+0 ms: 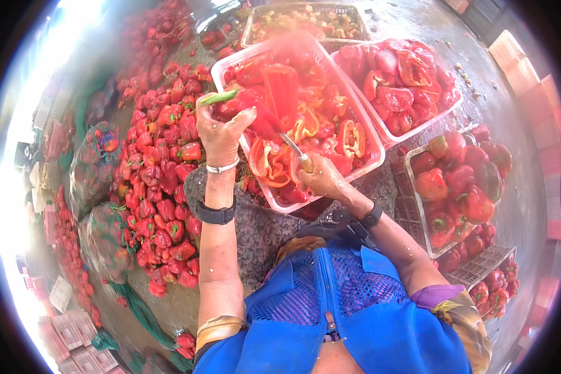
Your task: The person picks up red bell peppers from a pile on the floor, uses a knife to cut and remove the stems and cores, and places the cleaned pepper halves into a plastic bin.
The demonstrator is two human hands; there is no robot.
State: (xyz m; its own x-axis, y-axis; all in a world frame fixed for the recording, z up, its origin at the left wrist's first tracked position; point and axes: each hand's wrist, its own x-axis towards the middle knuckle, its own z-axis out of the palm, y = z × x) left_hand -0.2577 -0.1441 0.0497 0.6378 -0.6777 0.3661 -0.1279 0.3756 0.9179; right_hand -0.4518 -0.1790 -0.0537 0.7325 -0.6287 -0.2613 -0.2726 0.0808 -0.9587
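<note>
My left hand (222, 128) grips a red bell pepper (257, 114) whose green stem points to the left. In my right hand (325, 175) is a knife (304, 161), held by its light-coloured handle; the tip of its metal blade meets the pepper's lower end, and whether it has gone in is hidden. Both hands are over a pale plastic crate (376, 159) full of cut red peppers. Halved pieces (352, 138) inside it show ribs and seeds.
Whole red peppers (168, 205) are heaped on the floor at left, beside filled net sacks (105, 243). A second crate (449, 110) of cut peppers stands at upper right, and a crate of trimmings (308, 23) at the back. Crated whole peppers (463, 177) sit at right.
</note>
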